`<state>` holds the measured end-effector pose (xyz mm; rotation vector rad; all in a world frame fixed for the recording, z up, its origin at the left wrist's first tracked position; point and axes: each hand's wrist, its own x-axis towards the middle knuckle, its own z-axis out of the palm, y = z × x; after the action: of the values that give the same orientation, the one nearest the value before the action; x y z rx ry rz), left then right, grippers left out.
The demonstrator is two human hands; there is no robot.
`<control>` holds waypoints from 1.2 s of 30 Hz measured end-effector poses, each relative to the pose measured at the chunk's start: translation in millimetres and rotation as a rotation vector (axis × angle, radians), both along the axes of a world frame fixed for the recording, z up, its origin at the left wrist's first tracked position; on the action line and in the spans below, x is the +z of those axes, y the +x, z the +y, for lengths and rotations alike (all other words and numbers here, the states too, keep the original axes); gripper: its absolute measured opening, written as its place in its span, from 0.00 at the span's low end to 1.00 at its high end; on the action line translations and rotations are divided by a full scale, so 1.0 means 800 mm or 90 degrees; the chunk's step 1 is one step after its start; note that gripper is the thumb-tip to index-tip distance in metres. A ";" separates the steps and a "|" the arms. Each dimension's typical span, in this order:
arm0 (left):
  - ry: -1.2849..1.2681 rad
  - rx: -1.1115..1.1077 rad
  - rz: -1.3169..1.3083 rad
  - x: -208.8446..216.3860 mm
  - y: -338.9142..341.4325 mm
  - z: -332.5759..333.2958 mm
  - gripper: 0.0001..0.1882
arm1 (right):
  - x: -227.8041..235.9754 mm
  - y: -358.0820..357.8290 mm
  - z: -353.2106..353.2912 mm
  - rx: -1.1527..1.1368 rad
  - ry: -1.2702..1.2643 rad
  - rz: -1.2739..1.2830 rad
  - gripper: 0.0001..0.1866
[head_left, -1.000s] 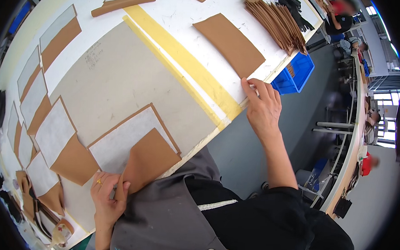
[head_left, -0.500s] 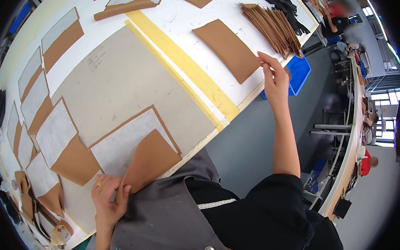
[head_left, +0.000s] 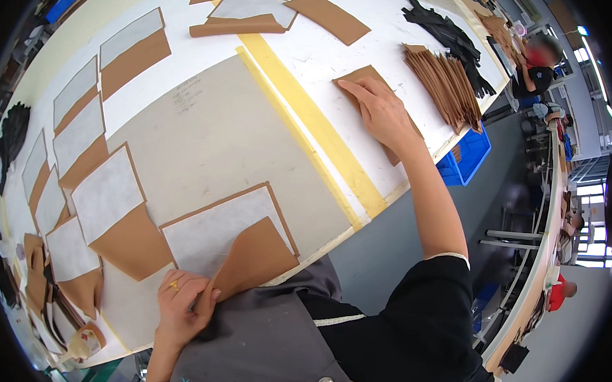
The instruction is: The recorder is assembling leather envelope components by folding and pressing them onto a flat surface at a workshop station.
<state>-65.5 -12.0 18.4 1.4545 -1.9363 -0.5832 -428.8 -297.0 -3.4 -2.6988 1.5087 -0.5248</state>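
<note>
My left hand (head_left: 183, 305), with a ring on one finger, is closed at the near corner of a brown leather-like panel (head_left: 259, 257). This panel is folded over a white-backed piece (head_left: 202, 231) at the table's near edge. To the right, my right hand (head_left: 383, 111) lies over a flat brown rectangular panel (head_left: 366, 73), fingers stretched toward its far left edge. The hand and wrist hide much of that panel. Its thumb is tucked beneath and only partly seen.
A bundle of brown pieces (head_left: 446, 86) stands right of my right hand, with black strips (head_left: 449, 33) beyond. A blue bin (head_left: 475, 157) hangs below the table edge. Several white-and-brown pieces (head_left: 111, 189) lie left. Yellow tape (head_left: 302, 119) borders the grey board (head_left: 206, 132). People work farther right.
My right hand has moved from the flat panel's right edge to over its middle, fingers now reaching its far left side. My left hand keeps its hold on the folded panel.
</note>
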 end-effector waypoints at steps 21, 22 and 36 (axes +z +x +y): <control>-0.020 -0.024 0.024 0.000 0.000 -0.003 0.12 | 0.051 0.040 0.027 -0.081 0.042 0.005 0.26; -0.026 -0.022 0.023 -0.002 0.000 -0.001 0.13 | 0.057 0.046 0.055 -0.045 0.037 -0.178 0.29; 0.010 -0.079 0.039 0.026 0.011 0.006 0.11 | 0.087 0.118 0.195 0.352 0.492 -0.103 0.13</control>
<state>-56.6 -7.1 39.5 1.3170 -1.9890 -0.6920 -334.2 -140.8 66.6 -2.2127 0.6542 -0.0908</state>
